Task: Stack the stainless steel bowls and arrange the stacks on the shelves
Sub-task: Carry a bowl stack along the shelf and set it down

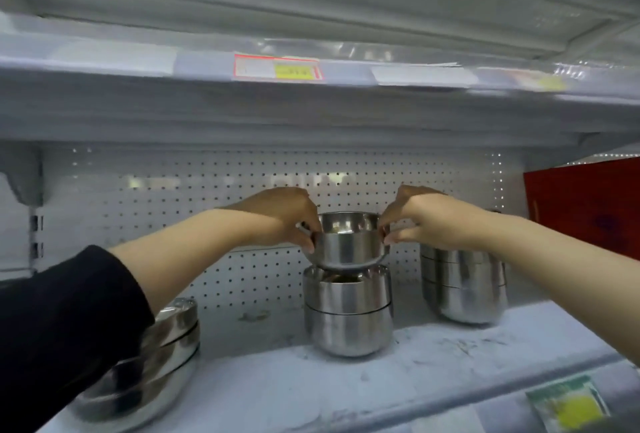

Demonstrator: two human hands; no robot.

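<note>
Gripping a shiny round stainless steel bowl (349, 242) by its rim from both sides, the left hand (284, 217) pinches the near-left edge with thumb and curled fingers while the right hand (419, 221) pinches the right edge the same way. This held bowl sits upright, its base just at the mouth of a middle stack of two nested steel bowls (348, 314) that stands on the white, scuffed metal shelf (450, 356); whether the base already touches the stack's top bowl cannot be told. To the right, partly behind the right forearm, stands a taller right-hand stack of steel bowls (467, 287), well apart from the middle one and close to the white perforated back panel (173, 197). At the lower left, half hidden by the black sleeve (62, 321) of the left arm, lies a leaning stack of wider, shallower steel bowls (156, 360) near the shelf's front edge. Above hangs an upper white shelf (311, 103) whose front strip carries a red-bordered price label with a yellow patch (278, 68). A dark red box (585, 204) stands at the far right against the back panel, and a green and yellow label (571, 408) shows on the lower shelf's front edge at bottom right.
</note>
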